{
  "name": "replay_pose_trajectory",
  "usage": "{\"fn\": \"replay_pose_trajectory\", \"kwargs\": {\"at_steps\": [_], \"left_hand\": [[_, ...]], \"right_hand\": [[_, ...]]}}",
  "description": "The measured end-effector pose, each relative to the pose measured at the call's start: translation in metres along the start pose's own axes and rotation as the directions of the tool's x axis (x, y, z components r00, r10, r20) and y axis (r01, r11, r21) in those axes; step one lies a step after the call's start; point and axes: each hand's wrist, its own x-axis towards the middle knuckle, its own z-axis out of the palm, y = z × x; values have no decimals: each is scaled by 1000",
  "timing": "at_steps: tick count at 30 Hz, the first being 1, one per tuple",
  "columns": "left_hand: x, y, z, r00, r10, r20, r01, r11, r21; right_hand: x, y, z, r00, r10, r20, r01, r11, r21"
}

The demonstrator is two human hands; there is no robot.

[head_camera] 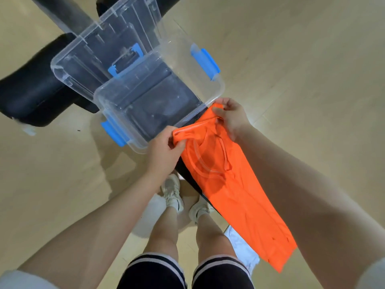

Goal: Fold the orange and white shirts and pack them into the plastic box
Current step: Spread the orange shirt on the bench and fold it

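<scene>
The orange shirt (235, 197) hangs lengthwise, folded into a long strip, and I hold it by its collar end. My left hand (162, 151) pinches the left corner, while my right hand (231, 117) pinches the right corner. Both hands sit just at the near rim of the clear plastic box (218, 88) with blue latches, which is open with nothing inside. A white shirt (243, 247) lies low behind the orange one, mostly hidden by it.
The box's clear lid (87, 44) lies just beyond the box, overlapping it. Both rest on a black bench (35, 94). Pale wooden floor surrounds it. My legs and white shoes (173, 190) are below.
</scene>
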Motion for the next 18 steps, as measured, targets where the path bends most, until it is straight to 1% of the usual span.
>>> {"fn": "replay_pose_trajectory", "kwargs": {"at_steps": [2,4,7,11,15,18], "left_hand": [[-5,-3,6,999,35,14,-36,997,64],[-13,-10,19,994,71,80,-78,993,89],[-32,-22,47,981,122,149,-143,980,137],[-68,-33,97,953,162,258,-215,957,195],[-108,-47,155,908,180,377,-291,920,261],[-136,-61,194,898,132,419,-309,869,388]], "right_hand": [[-9,5,-10,999,25,-44,-25,1000,-1],[-18,13,-26,995,37,-95,-39,999,-20],[-31,33,-63,991,52,-123,-65,993,-103],[-47,70,-126,976,105,-191,-143,970,-197],[-58,125,-191,967,145,-212,-197,947,-252],[-60,167,-230,966,148,-210,-194,956,-221]]}}
